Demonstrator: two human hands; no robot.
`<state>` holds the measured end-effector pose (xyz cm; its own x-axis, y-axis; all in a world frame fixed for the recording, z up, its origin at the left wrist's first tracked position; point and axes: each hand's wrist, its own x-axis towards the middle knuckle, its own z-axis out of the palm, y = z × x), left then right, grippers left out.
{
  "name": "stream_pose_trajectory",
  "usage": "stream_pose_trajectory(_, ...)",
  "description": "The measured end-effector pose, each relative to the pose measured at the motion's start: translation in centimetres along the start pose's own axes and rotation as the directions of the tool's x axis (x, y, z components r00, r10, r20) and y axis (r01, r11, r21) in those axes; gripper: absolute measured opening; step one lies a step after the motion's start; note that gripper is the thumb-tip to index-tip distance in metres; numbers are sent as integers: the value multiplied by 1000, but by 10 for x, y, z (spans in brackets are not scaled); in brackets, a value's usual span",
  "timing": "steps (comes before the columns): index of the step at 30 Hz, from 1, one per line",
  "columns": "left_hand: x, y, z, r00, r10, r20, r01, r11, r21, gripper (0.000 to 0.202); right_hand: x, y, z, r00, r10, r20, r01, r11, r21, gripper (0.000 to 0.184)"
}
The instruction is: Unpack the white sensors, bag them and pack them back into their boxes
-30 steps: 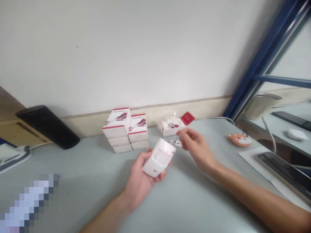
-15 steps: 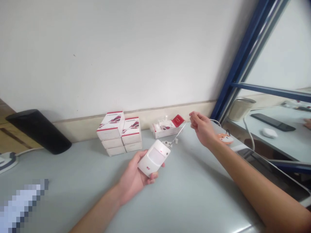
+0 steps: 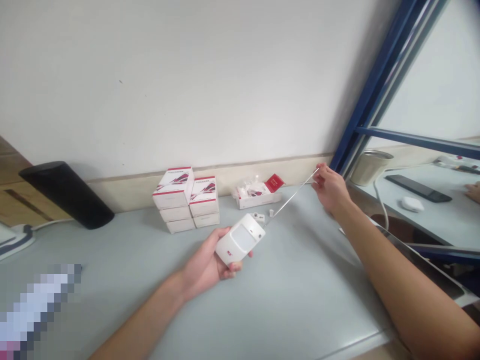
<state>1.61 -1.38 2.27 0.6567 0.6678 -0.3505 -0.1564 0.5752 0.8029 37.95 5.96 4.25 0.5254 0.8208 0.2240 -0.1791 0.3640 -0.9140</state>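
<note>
My left hand is closed around a white motion sensor with a pale window and a small red mark on its front. A thin metal telescopic antenna slants up to the right from the sensor's top corner. The far end of the antenna is pinched between the fingers of my right hand. Just behind the sensor lie a small white bracket and a little white plastic piece on the grey table.
Stacked white-and-red boxes stand by the wall. An opened box with clear plastic is right of them. A black cylinder-like object leans at left. A blue-framed mirror rises at right, near a dark-screened device.
My right hand has moved right and slightly up, and the antenna now reaches out much longer. The sensor stays in my left hand, and its small red light no longer shows.
</note>
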Motion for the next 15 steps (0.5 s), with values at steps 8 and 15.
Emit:
stream_pose_trajectory(8, 0, -1, -1, 1000, 6, -23, -7, 998, -68, 42, 3, -7, -8, 992, 4, 126, -5, 1000, 8, 34)
stream_pose_trajectory(15, 0, -1, 0, 999, 28, -21, -31, 989, -144, 38, -3, 9, 2, 991, -129, -17, 127, 986, -112, 38)
